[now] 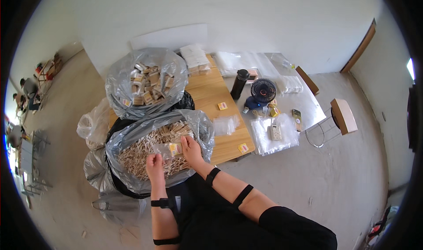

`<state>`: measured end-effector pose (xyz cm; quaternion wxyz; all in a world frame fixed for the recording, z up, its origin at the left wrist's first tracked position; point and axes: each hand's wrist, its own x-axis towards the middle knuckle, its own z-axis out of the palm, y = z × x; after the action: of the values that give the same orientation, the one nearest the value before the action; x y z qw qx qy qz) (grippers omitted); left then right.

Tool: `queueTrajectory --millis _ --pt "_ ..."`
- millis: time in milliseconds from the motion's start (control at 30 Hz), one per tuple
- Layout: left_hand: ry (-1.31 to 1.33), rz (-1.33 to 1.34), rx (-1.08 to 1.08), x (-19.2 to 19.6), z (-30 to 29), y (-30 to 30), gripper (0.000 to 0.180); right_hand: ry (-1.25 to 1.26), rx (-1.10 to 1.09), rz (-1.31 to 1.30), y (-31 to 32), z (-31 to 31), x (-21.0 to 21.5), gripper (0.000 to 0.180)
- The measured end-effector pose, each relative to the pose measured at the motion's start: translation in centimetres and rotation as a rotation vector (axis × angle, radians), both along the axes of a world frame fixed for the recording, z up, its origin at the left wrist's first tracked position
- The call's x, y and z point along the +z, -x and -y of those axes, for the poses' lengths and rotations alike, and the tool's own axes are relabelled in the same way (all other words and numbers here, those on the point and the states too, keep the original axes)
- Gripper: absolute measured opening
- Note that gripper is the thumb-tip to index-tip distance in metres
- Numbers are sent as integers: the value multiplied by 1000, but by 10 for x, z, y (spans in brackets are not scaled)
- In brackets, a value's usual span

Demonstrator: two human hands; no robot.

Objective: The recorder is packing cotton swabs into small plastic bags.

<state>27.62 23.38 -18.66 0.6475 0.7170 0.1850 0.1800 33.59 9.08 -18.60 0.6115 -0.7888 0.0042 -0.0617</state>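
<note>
Between my two hands is a small clear plastic bag [163, 151] with a yellow-and-white card [175, 149] at its right end. My left hand [155, 165] is closed on the bag's left end, and my right hand [190, 149] pinches the right end beside the card. Both hands are above a large grey plastic sack [203, 129], its mouth spread wide. Many thin wooden sticks with pale tips, like cotton swabs [136, 155], fill it. Whether any sticks are inside the small bag is too small to tell.
Behind stands another grey sack [119, 69] of small filled packs [152, 82]. On the wooden table [207, 96] lie flat clear bags [224, 125] and yellow cards [243, 148]. Rightward are a black bottle [239, 83], a fan [263, 90], a phone [296, 118] and stacked plastic sheets [269, 146].
</note>
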Motion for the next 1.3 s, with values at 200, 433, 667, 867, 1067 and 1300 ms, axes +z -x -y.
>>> queueTrajectory --millis 200,433,667,867,1067,1300 --pt "92 -64 -68 2 -5 -1 27 -60 109 141 9 -5 12 25" --pt "-53 -9 147 -15 -23 -17 29 93 69 1 -28 19 -18 31" --pt "-64 -66 205 -10 -35 -7 27 486 111 438 -24 14 8 17" --pt "-118 -74 202 1 -38 -2 24 481 277 255 -7 14 3 18" --pt "-122 -20 222 -7 -49 8 25 765 411 503 20 14 -20 23" --pt "-43 -22 209 -15 -48 18 24 678 417 377 24 10 -36 24"
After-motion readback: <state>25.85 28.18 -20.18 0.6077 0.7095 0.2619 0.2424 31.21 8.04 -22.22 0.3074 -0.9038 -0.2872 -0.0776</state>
